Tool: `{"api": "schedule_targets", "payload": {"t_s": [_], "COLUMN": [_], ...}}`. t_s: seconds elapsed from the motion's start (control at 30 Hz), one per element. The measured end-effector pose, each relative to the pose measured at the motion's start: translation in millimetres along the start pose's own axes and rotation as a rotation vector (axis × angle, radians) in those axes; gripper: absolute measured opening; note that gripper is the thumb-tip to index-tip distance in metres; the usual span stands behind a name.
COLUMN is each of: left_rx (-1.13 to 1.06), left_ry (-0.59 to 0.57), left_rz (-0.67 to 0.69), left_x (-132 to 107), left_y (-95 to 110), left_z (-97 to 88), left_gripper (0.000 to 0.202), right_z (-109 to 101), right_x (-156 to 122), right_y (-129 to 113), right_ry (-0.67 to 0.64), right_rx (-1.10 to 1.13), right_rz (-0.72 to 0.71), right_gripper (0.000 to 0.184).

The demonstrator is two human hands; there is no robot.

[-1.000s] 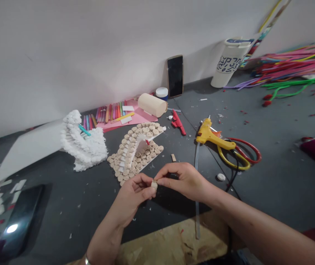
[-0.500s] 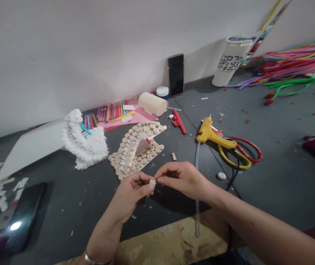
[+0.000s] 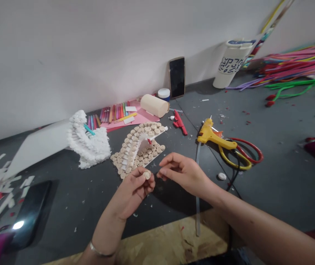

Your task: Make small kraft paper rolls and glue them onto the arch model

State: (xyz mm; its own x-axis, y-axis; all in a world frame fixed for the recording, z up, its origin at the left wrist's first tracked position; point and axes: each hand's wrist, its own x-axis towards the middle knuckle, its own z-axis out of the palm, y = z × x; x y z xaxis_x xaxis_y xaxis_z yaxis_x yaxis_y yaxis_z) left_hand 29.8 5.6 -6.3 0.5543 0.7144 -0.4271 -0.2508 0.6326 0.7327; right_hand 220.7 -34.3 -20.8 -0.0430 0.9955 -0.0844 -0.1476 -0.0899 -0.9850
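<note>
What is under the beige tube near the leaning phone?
Pink paper shows along the near side of the beige tube. Whatever lies directly beneath is covered, so I can't tell.

The left hand pinches, thumb against bent fingers! Just beside it hovers the right hand, thumb and index finger parted.

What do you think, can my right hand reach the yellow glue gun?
Probably yes: the glue gun lies just beyond your right hand, and nothing seems to lie on top of it.
</note>
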Motion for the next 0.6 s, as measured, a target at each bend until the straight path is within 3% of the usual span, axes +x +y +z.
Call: {"api": "schedule_targets", "payload": {"t_s": [0.23,0.37,0.6], "left_rx": [-0.111,0.058,0.482], "left_ry": [-0.033,0.025,0.146], "left_rz": [-0.007,0.093,0.417], "left_x": [-4.4,-3.5,0.4], "left_y": [1.7,-0.1,-11.3], "left_z": [-2.5,4.3,2.2], "left_gripper": [0.029,0.034,0.023], "right_z": [-8.2,-7.5,-12.2], "right_x": [-2.2,-1.2,3.9], "right_y": [-10.0,-5.1,-3.4], "right_ry": [0.094,0.124,0.192], "right_rx": [-0.239,-0.307,-0.371], "right_rz": [-0.166,-0.195,-0.221], "right_gripper": [0.031,0.029,0.027]}}
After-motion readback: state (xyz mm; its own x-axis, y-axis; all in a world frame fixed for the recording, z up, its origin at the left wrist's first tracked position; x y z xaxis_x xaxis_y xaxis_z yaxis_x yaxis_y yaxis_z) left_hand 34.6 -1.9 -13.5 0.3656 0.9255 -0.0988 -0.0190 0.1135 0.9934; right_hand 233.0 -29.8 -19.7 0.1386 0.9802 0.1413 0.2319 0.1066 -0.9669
